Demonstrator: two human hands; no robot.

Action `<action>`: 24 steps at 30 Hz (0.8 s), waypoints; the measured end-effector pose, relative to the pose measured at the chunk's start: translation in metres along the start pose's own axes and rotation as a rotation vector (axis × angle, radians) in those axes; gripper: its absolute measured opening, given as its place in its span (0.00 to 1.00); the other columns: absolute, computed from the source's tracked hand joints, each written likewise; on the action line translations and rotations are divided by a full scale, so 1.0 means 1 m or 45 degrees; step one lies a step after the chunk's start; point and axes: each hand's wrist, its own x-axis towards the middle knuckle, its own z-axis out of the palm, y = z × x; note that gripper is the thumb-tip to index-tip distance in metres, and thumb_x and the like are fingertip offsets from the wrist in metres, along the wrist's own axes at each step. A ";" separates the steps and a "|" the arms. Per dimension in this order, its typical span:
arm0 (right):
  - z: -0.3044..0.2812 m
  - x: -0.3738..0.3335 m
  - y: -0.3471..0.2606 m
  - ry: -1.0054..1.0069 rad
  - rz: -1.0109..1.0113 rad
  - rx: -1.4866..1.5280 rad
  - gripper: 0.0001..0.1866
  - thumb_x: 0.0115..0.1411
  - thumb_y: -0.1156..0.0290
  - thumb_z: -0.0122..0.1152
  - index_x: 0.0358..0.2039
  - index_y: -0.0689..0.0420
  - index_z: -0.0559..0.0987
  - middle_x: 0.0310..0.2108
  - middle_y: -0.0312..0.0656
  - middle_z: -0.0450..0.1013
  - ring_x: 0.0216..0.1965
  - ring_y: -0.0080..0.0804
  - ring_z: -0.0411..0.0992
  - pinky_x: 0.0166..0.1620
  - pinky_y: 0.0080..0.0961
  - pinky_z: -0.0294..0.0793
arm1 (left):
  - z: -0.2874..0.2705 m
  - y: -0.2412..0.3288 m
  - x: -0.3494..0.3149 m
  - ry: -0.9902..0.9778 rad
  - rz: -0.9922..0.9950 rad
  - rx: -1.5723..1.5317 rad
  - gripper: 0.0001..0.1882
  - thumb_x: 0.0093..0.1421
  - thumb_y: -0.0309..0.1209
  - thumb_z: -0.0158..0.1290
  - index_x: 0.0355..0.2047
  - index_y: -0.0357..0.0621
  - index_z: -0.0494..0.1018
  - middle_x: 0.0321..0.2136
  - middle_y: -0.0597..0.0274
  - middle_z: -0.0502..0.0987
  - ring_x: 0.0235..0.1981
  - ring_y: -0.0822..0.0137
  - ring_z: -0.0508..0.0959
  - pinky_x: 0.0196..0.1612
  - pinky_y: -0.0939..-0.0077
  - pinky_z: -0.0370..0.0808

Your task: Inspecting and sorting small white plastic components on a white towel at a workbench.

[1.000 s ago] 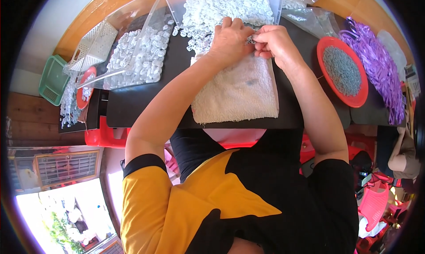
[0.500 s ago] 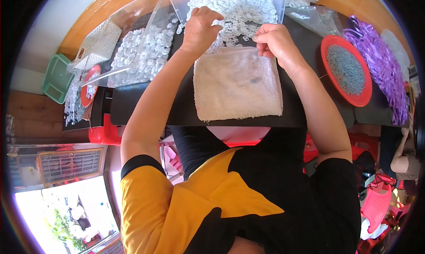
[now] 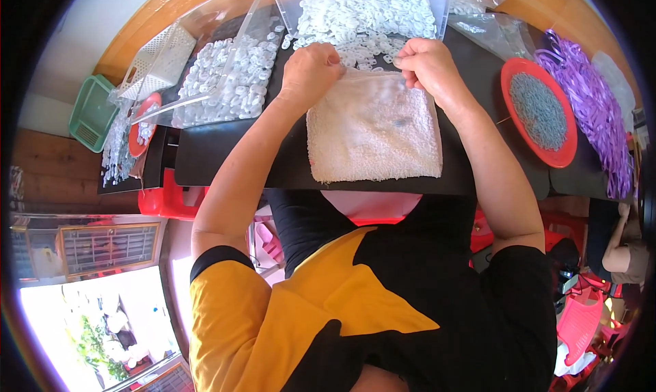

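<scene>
Loosely held the left hand (image 3: 312, 67) half curled at the far left corner of a pale towel (image 3: 374, 132); could not tell whether gripping anything. Had the right hand (image 3: 429, 65) at the far right corner, thumb and fingers drawn close; could not tell whether pinching anything. Saw loose white pieces (image 3: 362, 49) just beyond the towel, between both hands, spread before a clear bin (image 3: 445, 12) heaped with more. Worked on a black table (image 3: 205, 153), with a clear tub (image 3: 195, 99) of white pieces and a green tray (image 3: 92, 112) to the left, purple ribbons (image 3: 591, 112) and a red plate (image 3: 564, 146) of grey bits (image 3: 538, 110) to the right. Noticed a red stool (image 3: 160, 200) and a bright opening (image 3: 96, 330) on the near left, a pink chair (image 3: 581, 317) and another person's arm (image 3: 618, 257) on the near right.
</scene>
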 end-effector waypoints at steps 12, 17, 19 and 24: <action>0.003 0.002 0.008 0.022 -0.071 -0.086 0.07 0.51 0.72 0.61 0.24 0.62 0.76 0.17 0.38 0.71 0.17 0.24 0.69 0.23 0.24 0.68 | -0.005 -0.017 0.001 -0.072 0.057 -0.212 0.08 0.48 0.26 0.59 0.30 0.39 0.78 0.25 0.57 0.78 0.28 0.64 0.78 0.35 0.72 0.73; 0.002 0.001 0.007 -0.001 -0.060 -0.137 0.07 0.51 0.71 0.61 0.25 0.62 0.76 0.18 0.39 0.72 0.17 0.24 0.69 0.24 0.24 0.69 | -0.005 -0.014 0.000 -0.085 0.046 -0.322 0.08 0.47 0.26 0.59 0.30 0.41 0.78 0.26 0.55 0.79 0.29 0.58 0.79 0.35 0.69 0.74; 0.002 0.001 0.008 0.005 -0.071 -0.145 0.07 0.51 0.71 0.61 0.25 0.62 0.76 0.18 0.39 0.72 0.17 0.25 0.69 0.24 0.24 0.69 | -0.008 -0.014 -0.003 -0.106 0.172 -0.311 0.07 0.48 0.24 0.57 0.30 0.41 0.78 0.25 0.54 0.79 0.29 0.58 0.79 0.34 0.70 0.74; 0.004 0.001 0.009 0.008 -0.109 -0.186 0.07 0.50 0.71 0.61 0.25 0.62 0.76 0.19 0.39 0.73 0.17 0.26 0.70 0.24 0.24 0.69 | -0.012 -0.007 -0.010 0.004 0.085 -0.514 0.08 0.51 0.20 0.56 0.33 0.38 0.77 0.26 0.68 0.77 0.29 0.78 0.74 0.34 0.82 0.72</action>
